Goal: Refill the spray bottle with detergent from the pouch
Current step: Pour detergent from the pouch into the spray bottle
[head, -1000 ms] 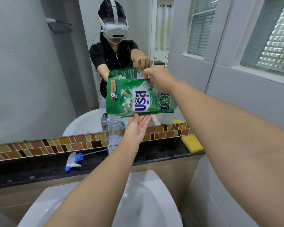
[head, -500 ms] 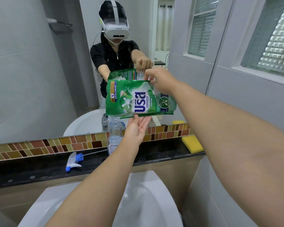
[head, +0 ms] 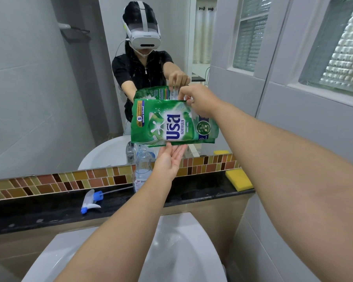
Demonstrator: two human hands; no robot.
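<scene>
- Spray bottle (head: 143,167): one, uncapped, upright on the dark ledge (head: 49,210), just below the one green pouch (head: 174,123).
- Right hand (head: 200,99) pinches the pouch's top corner; left hand (head: 169,159) flat open under its bottom edge.
- One trigger head (head: 91,200) lies well apart, left.
</scene>
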